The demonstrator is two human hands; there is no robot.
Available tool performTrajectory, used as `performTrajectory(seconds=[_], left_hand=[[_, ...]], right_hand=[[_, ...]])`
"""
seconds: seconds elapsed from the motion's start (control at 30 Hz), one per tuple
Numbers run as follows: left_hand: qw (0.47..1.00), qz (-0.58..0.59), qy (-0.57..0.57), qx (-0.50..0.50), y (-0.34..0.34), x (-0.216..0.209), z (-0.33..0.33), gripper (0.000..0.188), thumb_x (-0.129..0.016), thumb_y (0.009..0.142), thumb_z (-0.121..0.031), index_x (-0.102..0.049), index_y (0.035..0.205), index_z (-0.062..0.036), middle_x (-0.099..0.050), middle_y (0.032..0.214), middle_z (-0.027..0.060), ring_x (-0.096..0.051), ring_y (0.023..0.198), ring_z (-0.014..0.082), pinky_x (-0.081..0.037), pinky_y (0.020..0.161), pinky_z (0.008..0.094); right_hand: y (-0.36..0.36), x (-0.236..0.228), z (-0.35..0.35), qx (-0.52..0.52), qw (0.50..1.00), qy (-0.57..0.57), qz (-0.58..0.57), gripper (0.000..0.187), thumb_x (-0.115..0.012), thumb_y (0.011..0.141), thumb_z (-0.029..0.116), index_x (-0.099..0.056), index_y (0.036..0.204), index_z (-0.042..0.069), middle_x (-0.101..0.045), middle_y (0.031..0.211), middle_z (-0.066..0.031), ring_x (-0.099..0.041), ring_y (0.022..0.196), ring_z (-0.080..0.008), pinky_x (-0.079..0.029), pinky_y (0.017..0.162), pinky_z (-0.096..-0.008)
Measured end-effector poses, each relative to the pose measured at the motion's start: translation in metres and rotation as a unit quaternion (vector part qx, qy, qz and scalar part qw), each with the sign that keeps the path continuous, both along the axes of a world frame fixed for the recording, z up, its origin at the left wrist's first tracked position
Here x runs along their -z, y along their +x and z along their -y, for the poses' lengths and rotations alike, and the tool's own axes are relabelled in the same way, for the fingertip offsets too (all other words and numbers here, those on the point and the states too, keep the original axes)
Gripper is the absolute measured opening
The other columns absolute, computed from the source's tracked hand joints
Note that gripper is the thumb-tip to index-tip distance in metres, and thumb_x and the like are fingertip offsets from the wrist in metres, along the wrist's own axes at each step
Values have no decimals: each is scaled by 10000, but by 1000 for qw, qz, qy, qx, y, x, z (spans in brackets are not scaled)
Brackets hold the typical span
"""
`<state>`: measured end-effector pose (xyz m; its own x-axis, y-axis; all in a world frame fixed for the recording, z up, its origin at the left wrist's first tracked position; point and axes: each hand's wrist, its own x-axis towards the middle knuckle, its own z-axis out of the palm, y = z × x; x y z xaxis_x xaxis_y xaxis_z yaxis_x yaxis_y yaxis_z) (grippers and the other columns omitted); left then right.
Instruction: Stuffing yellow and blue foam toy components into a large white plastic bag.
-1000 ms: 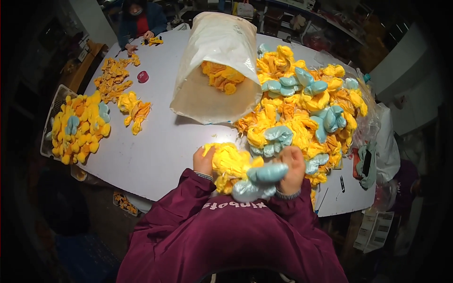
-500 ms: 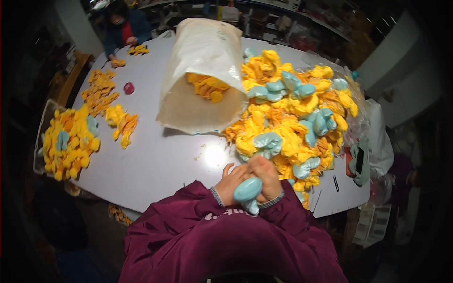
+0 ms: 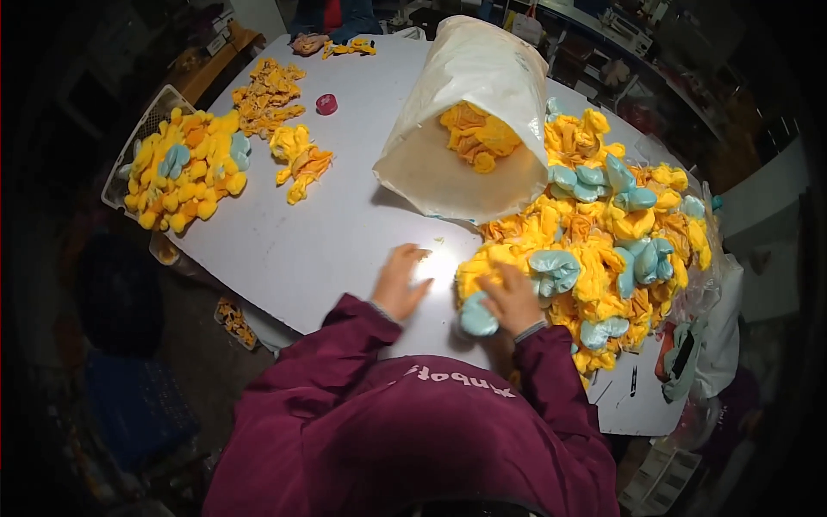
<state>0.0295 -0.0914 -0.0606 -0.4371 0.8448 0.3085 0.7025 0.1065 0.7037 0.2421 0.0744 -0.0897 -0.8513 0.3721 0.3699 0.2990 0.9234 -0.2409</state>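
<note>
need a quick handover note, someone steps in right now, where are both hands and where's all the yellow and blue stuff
Left hand: open, flat on the bare white table, holding nothing.
Right hand: on the near edge of the big yellow and blue pile, gripping a light blue piece.
White bag: on its side, mouth toward the person, a few yellow pieces inside.
Done: basket far left heaped; small yellow heaps beside it.
Left: most of the big pile.

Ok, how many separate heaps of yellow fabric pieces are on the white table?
5: a big heap right of the white sack, one in the wire basket left, two small piles beside it, and a tiny one at the far edge. More sits inside the sack.
</note>
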Motion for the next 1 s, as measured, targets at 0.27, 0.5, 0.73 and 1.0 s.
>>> performTrajectory(seconds=[0.27, 0.5, 0.73, 1.0], left_hand=[[960, 203, -89, -169, -60, 28, 92, 314, -651, 826, -118, -582, 1125, -50, -574, 1036, 90, -580, 848, 182, -489, 712, 284], [927, 329, -115, -140, -104, 50, 13, 320, -650, 841, -159, -580, 1136, -56, -591, 1010, 85, -586, 828, 165, -482, 661, 271], [902, 389, -161, -96, -125, 91, -96, 387, -657, 850, -191, -552, 1192, -44, -612, 972, 101, -605, 775, 170, -488, 630, 271], [837, 522, -153, -62, -168, 123, -265, 646, -661, 854, -224, -365, 1385, -7, -628, 965, 168, -617, 712, 208, -506, 521, 272]], right_hand=[[-2, 50, 35, 33, 964, -183, 192, 590, -618, 833, 477, -515, 1311, 147, -344, 1455, -161, -443, 1196, -364, -411, 958, -425], [-36, -35, -22, 106, 976, -186, -39, 662, -694, 804, 319, -426, 1340, 38, -351, 1405, -219, -433, 1217, -393, -389, 1006, -425], [-88, -75, -149, 277, 941, 37, -190, 518, -662, 805, 196, -480, 1254, 11, -536, 1187, -208, -552, 1059, -353, -464, 884, -379], [-93, -85, -265, 246, 953, -18, -177, 179, -576, 760, 112, -633, 923, 65, -628, 678, -149, -536, 534, -382, -428, 515, -420]])
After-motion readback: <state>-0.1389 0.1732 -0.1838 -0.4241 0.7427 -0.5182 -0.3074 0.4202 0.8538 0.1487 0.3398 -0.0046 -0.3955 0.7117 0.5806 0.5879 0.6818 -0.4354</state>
